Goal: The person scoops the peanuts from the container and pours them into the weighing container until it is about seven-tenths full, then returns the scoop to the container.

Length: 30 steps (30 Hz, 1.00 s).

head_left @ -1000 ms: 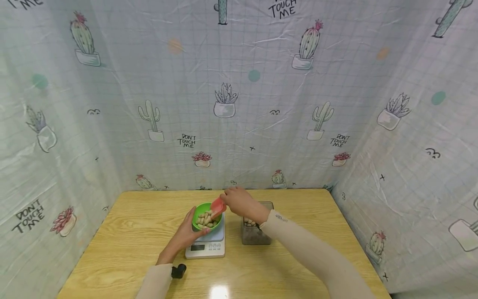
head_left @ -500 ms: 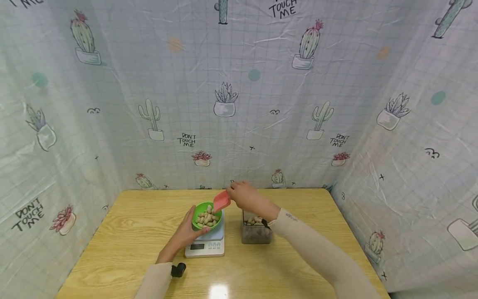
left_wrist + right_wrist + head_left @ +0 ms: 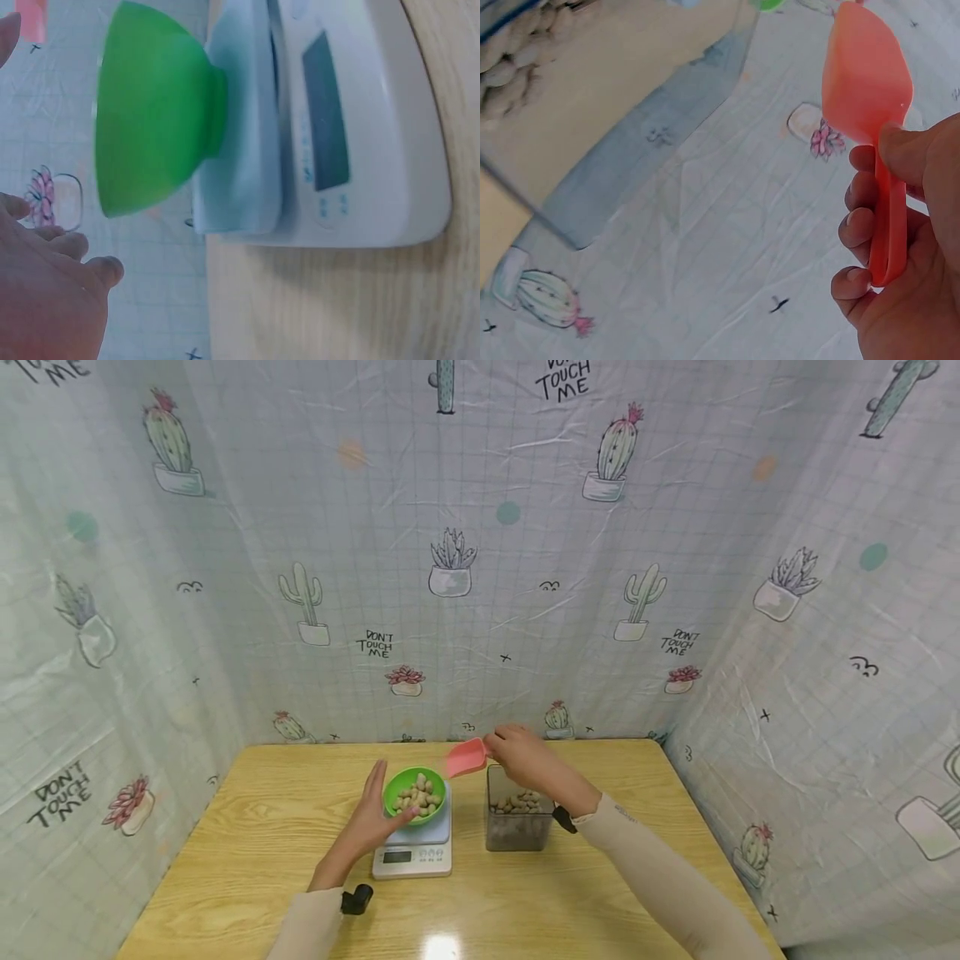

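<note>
A green bowl point(image 3: 402, 782) of unshelled peanuts point(image 3: 420, 797) stands on the platform of a white kitchen scale point(image 3: 435, 865). Beside the bowl is my left hand point(image 3: 369, 820), thumb and fingers spread around its left side; the left wrist view shows a gap between these fingers and the bowl wall point(image 3: 154, 112). My right hand point(image 3: 527, 762) grips a red-pink scoop point(image 3: 467, 757) by its handle, thumb near the base of the scoop's head point(image 3: 866, 75). The scoop hangs in the air between the bowl and a clear container point(image 3: 517, 837).
Peanuts point(image 3: 519, 802) lie inside the clear container, to the right of the scale. Both stand on a wooden table point(image 3: 262, 827). A cactus-print curtain point(image 3: 480, 635) surrounds the table at the back and sides.
The right hand has drawn the scoop up and right, away from the bowl. Peanuts that it tipped now lie in the bowl. The left hand's fingers have loosened from the bowl.
</note>
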### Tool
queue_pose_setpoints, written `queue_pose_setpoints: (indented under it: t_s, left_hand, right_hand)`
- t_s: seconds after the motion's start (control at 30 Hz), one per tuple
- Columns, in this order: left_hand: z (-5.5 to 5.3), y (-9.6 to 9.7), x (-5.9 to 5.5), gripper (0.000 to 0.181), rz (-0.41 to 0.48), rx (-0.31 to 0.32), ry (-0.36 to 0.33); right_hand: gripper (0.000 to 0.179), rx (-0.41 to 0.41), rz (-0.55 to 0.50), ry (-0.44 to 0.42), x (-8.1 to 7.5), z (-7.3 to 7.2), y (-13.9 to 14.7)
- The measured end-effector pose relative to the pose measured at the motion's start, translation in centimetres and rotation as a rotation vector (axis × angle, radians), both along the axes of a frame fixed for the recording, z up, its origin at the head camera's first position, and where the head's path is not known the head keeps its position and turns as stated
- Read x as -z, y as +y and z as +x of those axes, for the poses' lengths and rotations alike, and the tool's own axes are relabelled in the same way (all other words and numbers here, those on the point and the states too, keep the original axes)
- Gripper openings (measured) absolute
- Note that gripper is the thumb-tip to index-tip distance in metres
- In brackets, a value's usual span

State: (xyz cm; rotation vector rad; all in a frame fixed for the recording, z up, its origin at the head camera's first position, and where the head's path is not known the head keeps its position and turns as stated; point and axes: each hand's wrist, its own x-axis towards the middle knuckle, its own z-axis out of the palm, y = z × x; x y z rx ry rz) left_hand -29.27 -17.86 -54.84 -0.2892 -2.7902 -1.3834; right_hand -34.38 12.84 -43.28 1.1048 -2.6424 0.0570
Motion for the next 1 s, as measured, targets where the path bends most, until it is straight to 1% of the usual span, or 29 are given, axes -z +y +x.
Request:
queue_pose_setpoints:
  t_s: [0.13, 0.27, 0.37, 0.43, 0.53, 0.6, 0.77, 0.83, 0.9, 1.0]
  left_hand:
    - [0.2, 0.6, -0.7, 0.11, 0.001, -0.003, 0.015]
    - [0.4, 1.4, -1.7, 0.11, 0.041, 0.001, 0.011]
    - [0.4, 2.3, -2.5, 0.109, 0.076, 0.026, 0.031]
    - [0.4, 3.0, -3.0, 0.109, 0.091, 0.049, 0.057]
    - [0.4, 4.2, -3.5, 0.108, 0.098, 0.075, 0.092]
    - [0.4, 5.2, -3.8, 0.107, 0.114, 0.1, 0.092]
    - [0.2, 8.1, -4.3, 0.104, 0.143, 0.18, 0.07]
    - [0.2, 9.2, -4.2, 0.104, 0.124, 0.204, 0.067]
    - [0.1, 10.3, -4.1, 0.106, 0.109, 0.224, 0.046]
    - [-0.2, 11.7, -3.5, 0.108, 0.087, 0.252, 0.03]
  right_hand:
    - [0.016, 0.018, -0.027, 0.007, 0.4, 0.4, 1.7]
    - [0.013, 0.043, -0.056, 0.004, 0.6, 0.8, 3.1]
    - [0.01, 0.066, -0.066, 0.002, 0.8, 1.2, 4.0]
    - [0.009, 0.071, -0.075, 0.007, 0.9, 1.4, 4.6]
    - [0.009, 0.074, -0.078, 0.021, 1.2, 1.8, 5.5]
    - [0.009, 0.079, -0.079, 0.034, 1.3, 2.1, 6.1]
    - [0.007, 0.107, -0.08, 0.066, 1.2, 2.6, 7.4]
    - [0.007, 0.116, -0.071, 0.076, 1.1, 2.7, 7.8]
    - [0.008, 0.121, -0.05, 0.085, 1.0, 2.8, 8.1]
    - [0.011, 0.111, 0.004, 0.107, 0.9, 2.8, 8.3]
